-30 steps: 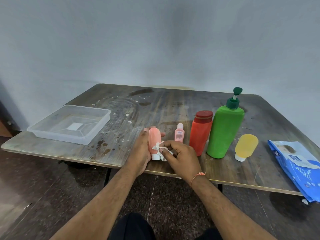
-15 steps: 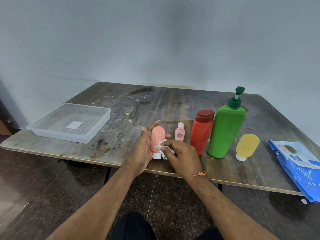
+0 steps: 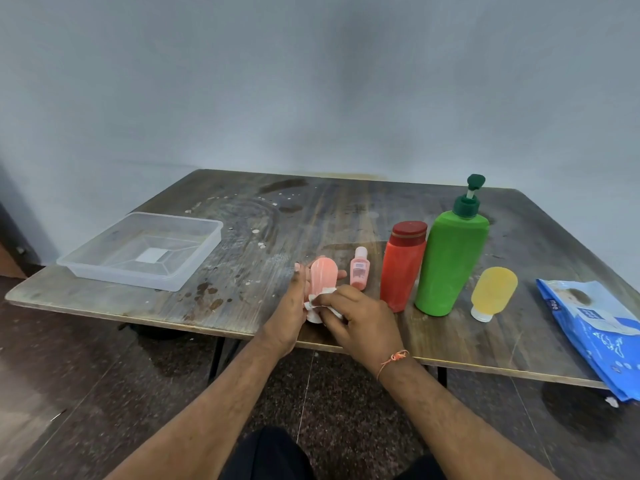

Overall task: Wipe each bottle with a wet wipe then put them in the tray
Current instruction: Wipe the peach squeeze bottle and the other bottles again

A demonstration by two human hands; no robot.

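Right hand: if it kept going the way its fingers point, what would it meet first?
The right hand points left, its wet wipe already against the pink bottle. Behind that sits the left hand, which holds the bottle.

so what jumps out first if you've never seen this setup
The green pump bottle, tallest thing on the table, right of centre beside the red bottle. Then the hands at the near edge: the left hand holds a pink tube while the right hand rubs a wipe on it. The tray sits far left.
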